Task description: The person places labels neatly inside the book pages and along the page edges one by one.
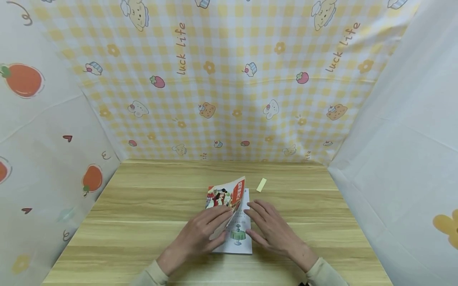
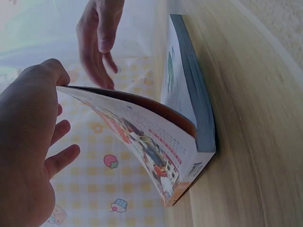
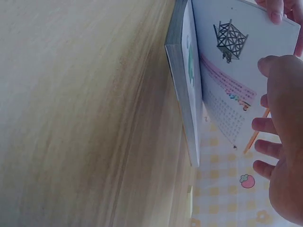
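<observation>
Glossy paperback (image 1: 230, 220), curled cover (image 1: 226, 195), hands (image 1: 200, 234) lifting

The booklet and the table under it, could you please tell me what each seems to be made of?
The booklet looks like paper: a thin, glossy printed cover that bends as the left hand lifts it, over matte white pages. The table shows pale wood grain with a smooth surface; solid wood or laminate cannot be told.

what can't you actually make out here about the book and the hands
- Book: the page print is too small in the head view and blurred in the right wrist view.
- Left hand: its fingertips are hidden under the lifted cover in the head view.
- Right hand: cut off by the right wrist view's edge; contact with the page is unclear.
- Small yellow strip: too small to identify.
</observation>
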The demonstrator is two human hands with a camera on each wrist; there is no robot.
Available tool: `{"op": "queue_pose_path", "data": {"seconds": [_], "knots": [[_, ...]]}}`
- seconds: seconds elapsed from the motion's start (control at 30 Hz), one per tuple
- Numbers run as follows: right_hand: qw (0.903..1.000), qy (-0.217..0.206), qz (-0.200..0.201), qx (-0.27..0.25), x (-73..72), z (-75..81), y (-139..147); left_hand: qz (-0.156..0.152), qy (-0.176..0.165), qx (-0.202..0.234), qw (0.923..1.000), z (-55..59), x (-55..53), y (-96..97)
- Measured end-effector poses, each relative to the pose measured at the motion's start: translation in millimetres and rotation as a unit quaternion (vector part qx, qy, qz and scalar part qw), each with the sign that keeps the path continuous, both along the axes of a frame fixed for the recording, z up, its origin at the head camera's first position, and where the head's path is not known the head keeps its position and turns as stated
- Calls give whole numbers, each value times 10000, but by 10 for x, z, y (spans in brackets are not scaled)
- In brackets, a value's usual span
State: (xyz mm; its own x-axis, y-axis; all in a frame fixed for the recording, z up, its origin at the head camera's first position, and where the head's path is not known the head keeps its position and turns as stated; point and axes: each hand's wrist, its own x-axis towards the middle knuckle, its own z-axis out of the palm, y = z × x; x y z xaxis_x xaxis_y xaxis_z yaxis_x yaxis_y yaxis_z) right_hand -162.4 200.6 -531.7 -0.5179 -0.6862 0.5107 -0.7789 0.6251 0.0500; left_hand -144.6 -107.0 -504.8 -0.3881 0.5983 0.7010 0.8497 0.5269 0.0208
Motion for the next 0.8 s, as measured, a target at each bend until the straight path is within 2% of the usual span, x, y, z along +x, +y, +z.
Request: {"op": "queue_pose_path", "data": {"seconds": [0.2, 0.43, 0.6, 0.8], "knots": [[9978, -495, -213, 390, 36, -42, -18, 36, -11, -24, 10000, 16, -13, -64], [9846, -1557, -277, 750, 95, -119, -39, 55, -69, -116, 9999, 37, -18, -123], [9767, -1829, -302, 1082, 113, -181, -30, 80, -138, -132, 9998, 65, -11, -164], [9683, -2160, -293, 1216, 114, -225, -23, 135, -269, -186, 9994, 98, -4, -219]]}}
